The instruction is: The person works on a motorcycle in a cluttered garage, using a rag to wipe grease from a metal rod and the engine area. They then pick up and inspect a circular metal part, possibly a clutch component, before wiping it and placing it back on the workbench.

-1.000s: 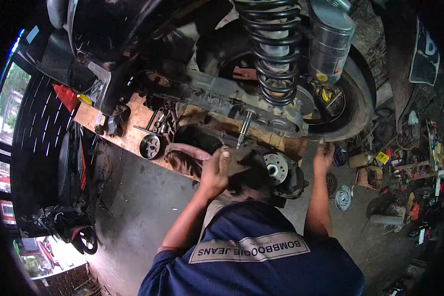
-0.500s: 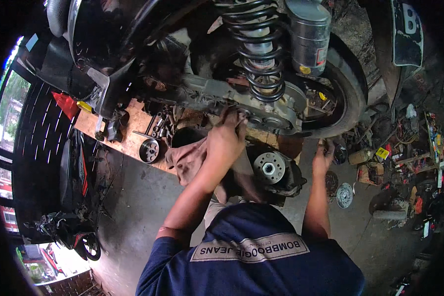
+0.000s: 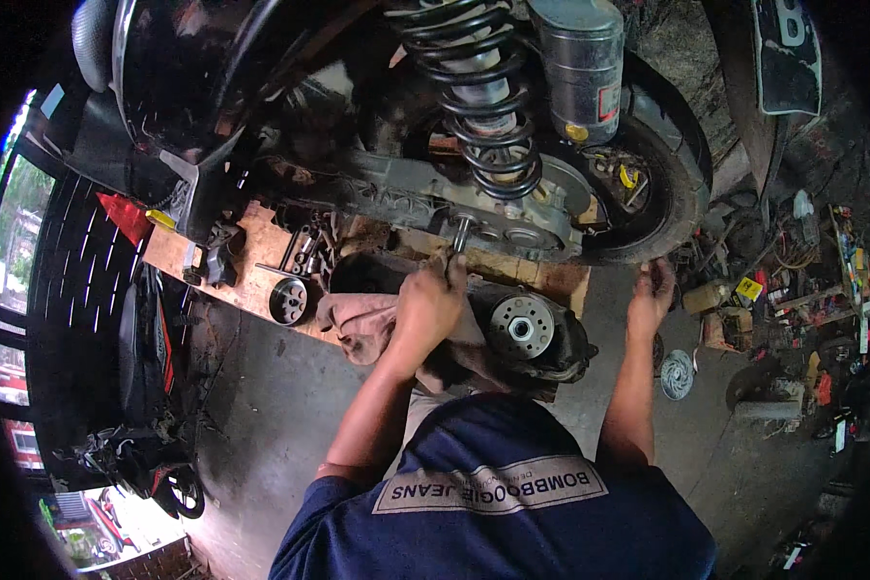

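Observation:
My left hand (image 3: 431,302) is closed, its fingers curled at the lower end of a bright metal shaft (image 3: 462,234) that sticks out of the grey drive housing (image 3: 377,193). A brownish crumpled cloth (image 3: 362,324) hangs below and around that hand. My right hand (image 3: 651,302) is raised at the lower edge of the black rear tyre (image 3: 638,253), fingers stretched up and somewhat apart, the tips at the rubber. Right of my left hand, a round metal drum with holes (image 3: 522,327) sits on a dark casing (image 3: 572,353).
A coil-spring shock absorber (image 3: 483,106) and a grey canister (image 3: 580,68) stand above the housing. On a wooden board (image 3: 246,280) lie a drum (image 3: 289,301) and several sockets (image 3: 307,253). A silver disc (image 3: 678,374) lies on the floor, with clutter (image 3: 793,319) at the right.
My left hand has come down from the housing, leaving the shaft in sight. My right hand has moved right along the tyre's lower edge. The view has shifted slightly.

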The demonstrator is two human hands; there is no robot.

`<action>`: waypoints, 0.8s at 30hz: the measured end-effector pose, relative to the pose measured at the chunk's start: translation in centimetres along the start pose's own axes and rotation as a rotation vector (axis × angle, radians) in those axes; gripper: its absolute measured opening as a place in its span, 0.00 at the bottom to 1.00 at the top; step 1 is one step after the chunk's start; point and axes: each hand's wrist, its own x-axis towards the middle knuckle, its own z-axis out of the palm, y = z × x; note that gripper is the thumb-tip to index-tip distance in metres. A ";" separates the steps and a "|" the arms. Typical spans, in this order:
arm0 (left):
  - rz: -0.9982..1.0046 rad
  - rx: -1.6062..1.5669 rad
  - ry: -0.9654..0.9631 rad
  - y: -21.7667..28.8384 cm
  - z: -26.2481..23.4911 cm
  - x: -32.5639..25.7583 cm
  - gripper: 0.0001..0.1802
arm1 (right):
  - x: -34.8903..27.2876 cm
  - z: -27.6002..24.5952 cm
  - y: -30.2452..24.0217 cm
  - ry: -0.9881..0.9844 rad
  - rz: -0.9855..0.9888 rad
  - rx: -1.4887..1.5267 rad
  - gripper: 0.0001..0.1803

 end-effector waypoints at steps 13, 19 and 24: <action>-0.290 -0.612 -0.230 -6.1 0.8 -5.1 0.17 | 1.2 -0.8 -0.1 -0.028 -0.045 0.001 0.23; -0.012 -0.665 0.135 -5.4 0.8 -3.8 0.24 | -1.3 3.5 -4.0 0.118 -0.292 -0.320 0.25; 0.143 -0.459 0.030 -3.4 0.1 -2.4 0.28 | -4.7 7.4 -5.6 -0.019 -0.448 -0.381 0.26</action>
